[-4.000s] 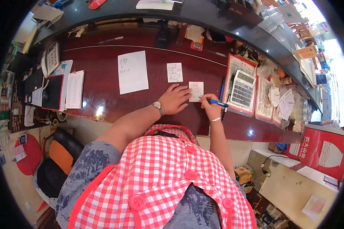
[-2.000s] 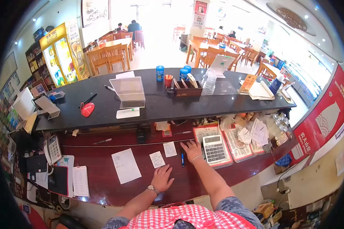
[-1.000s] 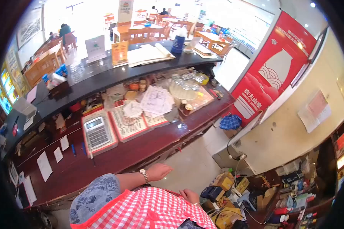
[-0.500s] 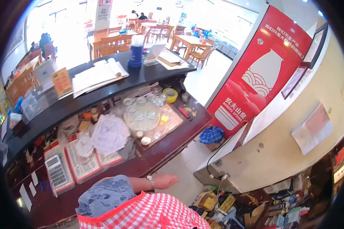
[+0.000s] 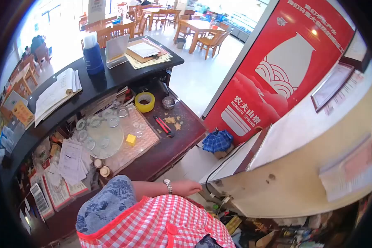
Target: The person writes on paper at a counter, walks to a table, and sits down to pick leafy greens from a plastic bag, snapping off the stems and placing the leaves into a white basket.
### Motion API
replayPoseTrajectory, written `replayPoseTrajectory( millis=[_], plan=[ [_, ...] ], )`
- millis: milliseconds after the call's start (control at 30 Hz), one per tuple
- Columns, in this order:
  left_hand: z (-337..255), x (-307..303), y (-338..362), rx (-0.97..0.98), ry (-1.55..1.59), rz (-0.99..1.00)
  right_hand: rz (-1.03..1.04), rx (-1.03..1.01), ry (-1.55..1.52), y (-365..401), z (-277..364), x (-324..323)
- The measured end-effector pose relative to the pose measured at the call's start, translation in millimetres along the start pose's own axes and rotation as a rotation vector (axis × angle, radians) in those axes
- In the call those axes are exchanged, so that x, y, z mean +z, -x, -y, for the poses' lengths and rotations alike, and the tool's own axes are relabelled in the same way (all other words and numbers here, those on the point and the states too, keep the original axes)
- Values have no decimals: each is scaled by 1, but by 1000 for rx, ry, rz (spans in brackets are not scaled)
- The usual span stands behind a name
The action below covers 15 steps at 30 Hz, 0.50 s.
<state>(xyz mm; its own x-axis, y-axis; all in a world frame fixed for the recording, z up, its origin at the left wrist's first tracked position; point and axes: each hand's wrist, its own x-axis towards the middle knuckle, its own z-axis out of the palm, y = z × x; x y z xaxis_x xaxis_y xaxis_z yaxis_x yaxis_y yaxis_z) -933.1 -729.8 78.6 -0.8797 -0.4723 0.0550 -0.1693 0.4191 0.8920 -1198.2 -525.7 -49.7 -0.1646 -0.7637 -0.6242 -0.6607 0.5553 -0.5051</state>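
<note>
My left hand [image 5: 190, 188], with a metal-banded watch [image 5: 168, 186] on its wrist, hangs in the air just beyond the front edge of the dark red desk [image 5: 182, 136]. Its fingers look loosely curled together, and no object shows in them. On the desk beyond the hand lie a red and black tool like a utility knife [image 5: 164, 127], a yellow tape roll [image 5: 137, 106], a small metal bowl [image 5: 168, 103] and a yellow block [image 5: 131, 139]. Several round glass dishes [image 5: 113, 120] stand on a pale round plate. My right hand is out of view.
A blue plaid cloth item [image 5: 217, 141] rests on the floor by the red drink banner [image 5: 252, 91]. The curved pale panel [image 5: 268, 190] stands at the right, above cluttered goods. A black raised counter [image 5: 107, 80] carries papers and a blue holder [image 5: 93, 60]. Wooden tables are behind.
My view has swung to the right and moved nearer the desk's right end. The left arm stays stretched out, with the hand now close to the pale panel's edge.
</note>
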Motion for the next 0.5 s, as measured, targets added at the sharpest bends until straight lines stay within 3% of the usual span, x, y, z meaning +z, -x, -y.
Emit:
replayPoseTrajectory(
  millis=[233, 267, 400, 500],
  plan=[
    [20, -54, -67, -131, -101, -369, 93, -33, 85, -143, 24, -104],
    [24, -57, -72, -142, -85, -442, 88, -176, 258, -203, 5, -108],
    [33, -89, -71, -351, -55, -518, 96, -253, 227, -331, 64, -140],
    [50, -112, -78, -405, 110, -681, 179, -298, 106, -380, 125, -147]
  ],
)
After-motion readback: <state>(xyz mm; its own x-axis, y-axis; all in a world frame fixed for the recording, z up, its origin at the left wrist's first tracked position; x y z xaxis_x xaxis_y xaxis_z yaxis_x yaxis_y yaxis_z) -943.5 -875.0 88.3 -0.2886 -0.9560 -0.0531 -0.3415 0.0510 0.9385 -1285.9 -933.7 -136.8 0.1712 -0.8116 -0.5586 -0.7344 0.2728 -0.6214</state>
